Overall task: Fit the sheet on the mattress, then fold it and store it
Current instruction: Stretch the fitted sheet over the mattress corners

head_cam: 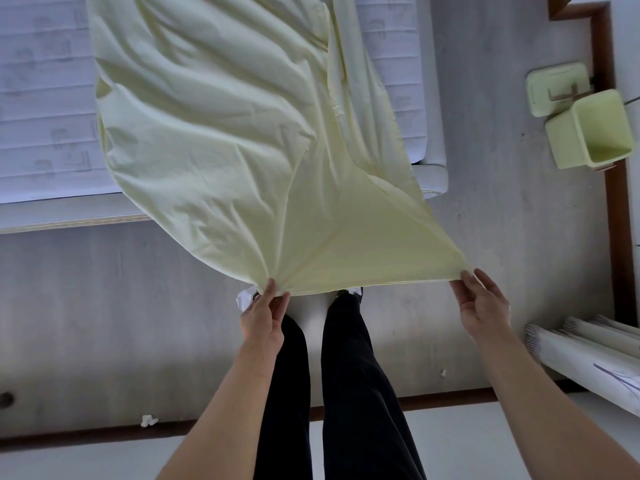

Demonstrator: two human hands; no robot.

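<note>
Pinching fingers (273, 289) of your left hand (261, 323) and right hand (485, 306) stretch the pale yellow cotton sheet's (225, 133) near edge, its rest draped over the white quilted mattress (45, 109); spreading seems underway, so next pull it square.

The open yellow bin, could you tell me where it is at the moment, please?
In the head view the yellow bin stands on the floor at the right edge, beside the mattress corner, touching its matching lid just beyond.

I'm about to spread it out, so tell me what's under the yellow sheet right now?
The sheet lies over part of the white mattress, whose covered middle is hidden. Its near edge, pinched by the left hand and right hand, hangs over the floor.
</note>
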